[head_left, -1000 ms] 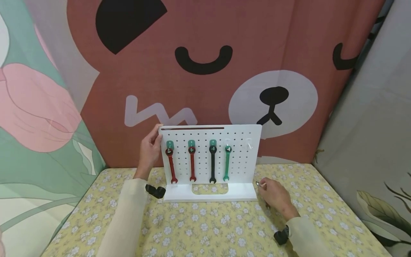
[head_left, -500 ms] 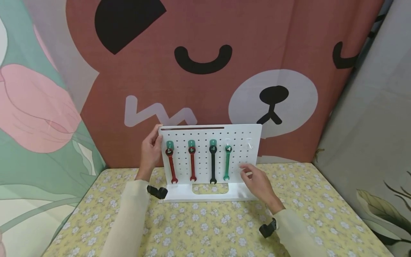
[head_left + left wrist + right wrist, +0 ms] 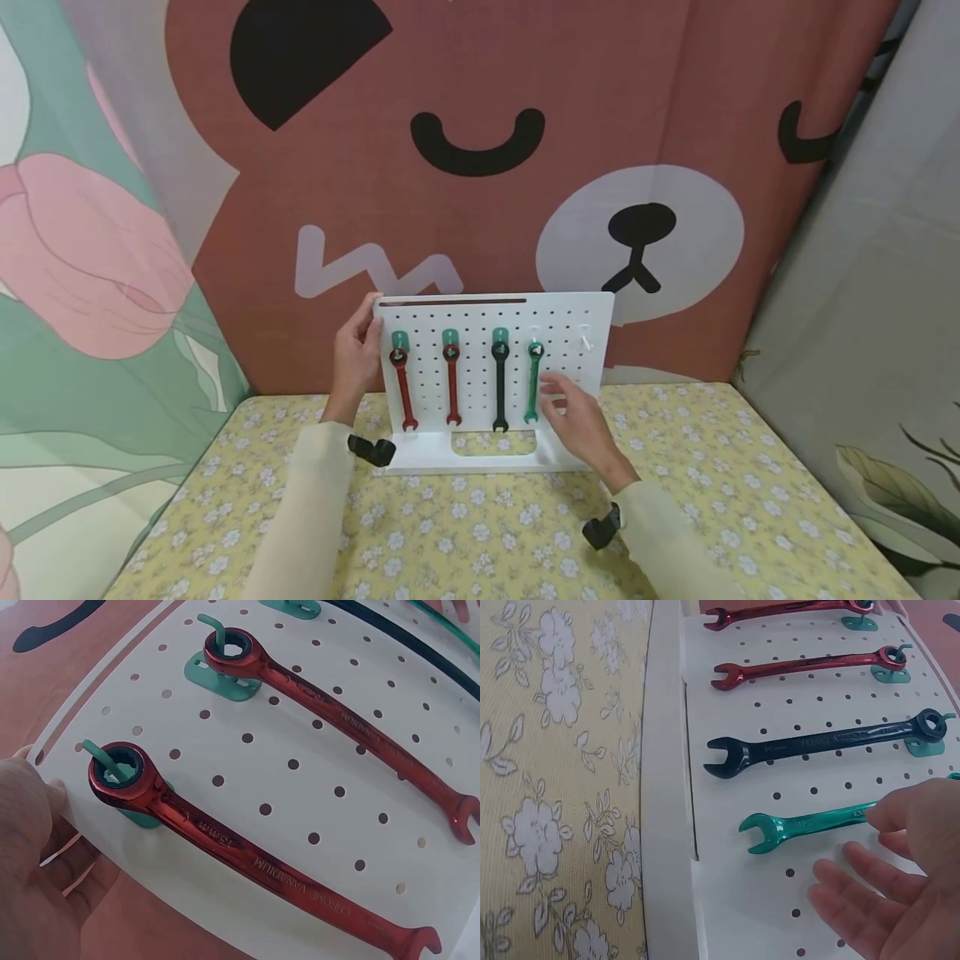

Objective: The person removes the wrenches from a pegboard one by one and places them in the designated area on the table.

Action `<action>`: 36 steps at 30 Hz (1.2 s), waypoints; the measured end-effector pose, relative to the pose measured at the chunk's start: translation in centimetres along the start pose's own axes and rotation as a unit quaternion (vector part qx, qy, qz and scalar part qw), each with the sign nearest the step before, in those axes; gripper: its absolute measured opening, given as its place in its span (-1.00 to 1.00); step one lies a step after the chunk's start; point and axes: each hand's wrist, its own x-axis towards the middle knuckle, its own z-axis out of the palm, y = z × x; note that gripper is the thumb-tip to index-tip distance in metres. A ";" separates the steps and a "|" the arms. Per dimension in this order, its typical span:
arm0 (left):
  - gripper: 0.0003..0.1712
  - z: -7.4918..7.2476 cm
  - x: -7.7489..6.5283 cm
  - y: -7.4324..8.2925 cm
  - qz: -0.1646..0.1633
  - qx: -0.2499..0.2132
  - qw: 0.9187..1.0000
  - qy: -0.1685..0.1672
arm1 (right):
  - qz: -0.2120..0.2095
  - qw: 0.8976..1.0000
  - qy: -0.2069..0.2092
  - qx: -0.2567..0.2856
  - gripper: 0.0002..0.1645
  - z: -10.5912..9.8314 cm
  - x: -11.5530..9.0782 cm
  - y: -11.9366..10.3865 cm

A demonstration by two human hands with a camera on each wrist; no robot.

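Note:
My left hand (image 3: pixel 356 354) grips the upper left edge of a white pegboard (image 3: pixel 465 392), which stands upright on its base. Two red combination wrenches (image 3: pixel 405 392) (image 3: pixel 452 387), a black wrench (image 3: pixel 500 387) and a green wrench (image 3: pixel 534 383) hang on it by their ring ends. In the left wrist view, both red wrenches (image 3: pixel 262 862) hang on green hooks (image 3: pixel 225 675). My right hand (image 3: pixel 581 421) is beside the green wrench's shaft, fingers spread and loosely bent. In the right wrist view, its thumb overlaps the green wrench (image 3: pixel 810 823); whether it touches I cannot tell.
A clear hook (image 3: pixel 585 340) without a wrench sits at the board's upper right. Yellow flowered cloth covers the table (image 3: pixel 480 533). Behind rises a curtain (image 3: pixel 480 225) with a bear print. A black wrist camera (image 3: pixel 602 529) sits on the right cuff.
My right hand has moved left and up from the tabletop right of the board, where a small shiny metal piece showed at its fingers, to the green wrench. My left hand keeps its grip.

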 end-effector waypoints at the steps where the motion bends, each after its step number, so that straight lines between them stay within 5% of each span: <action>1: -0.54 0.0 0.0 0.0 0.001 -0.002 1.000 0.000 | -0.001 1.000 -0.001 0.002 -0.55 0.1 0.1 0.0; 13: -0.53 0.1 0.3 0.3 0.010 0.000 1.000 -0.001 | 0.074 0.993 -0.023 0.087 -0.49 1.0 0.9 -0.4; 21: -0.54 -0.1 0.2 0.3 0.000 0.004 1.000 -0.002 | 0.074 0.991 -0.037 0.102 -0.51 1.2 0.2 -0.6; 36: -0.53 -0.1 -0.1 0.3 -0.006 0.007 1.000 -0.004 | 0.085 0.970 -0.057 0.222 -0.40 0.9 -1.5 -1.6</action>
